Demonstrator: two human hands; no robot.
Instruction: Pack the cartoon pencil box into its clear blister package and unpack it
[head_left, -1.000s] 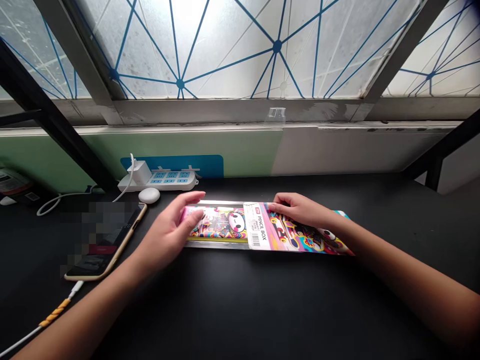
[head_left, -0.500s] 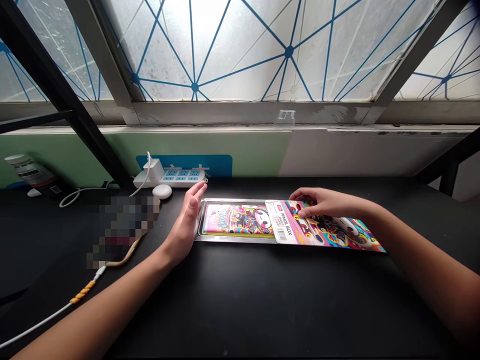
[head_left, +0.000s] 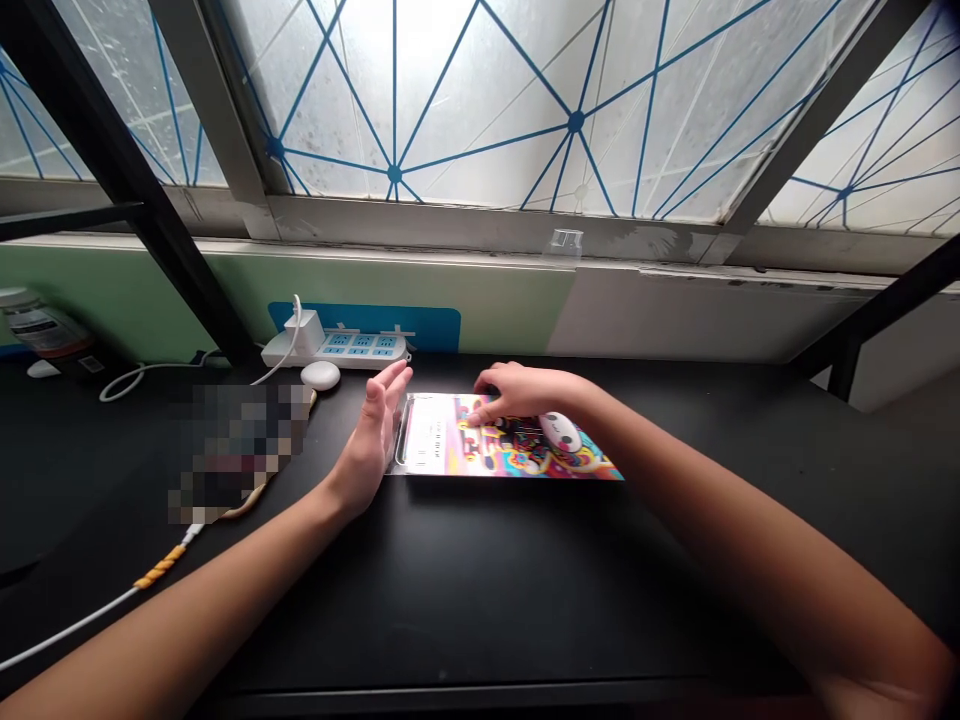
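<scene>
A colourful cartoon-printed pencil box (head_left: 525,455) lies flat on the black desk (head_left: 465,580), its left end glaring white in the window light. My left hand (head_left: 373,440) stands on edge against the box's left end, fingers straight and together, holding nothing. My right hand (head_left: 517,388) rests on top of the box near its middle, fingers curled and pressing down on the printed lid.
A phone (blurred) (head_left: 232,450) on a white and orange cable (head_left: 112,600) lies left of my left hand. Behind it are a white round case (head_left: 320,375) and a power strip (head_left: 337,350) with a plug. A bottle (head_left: 37,330) lies far left. A window runs behind.
My right hand has slid left along the box, which now looks shorter; the label and the left half's picture are out of sight. My left hand stays against the left end.
</scene>
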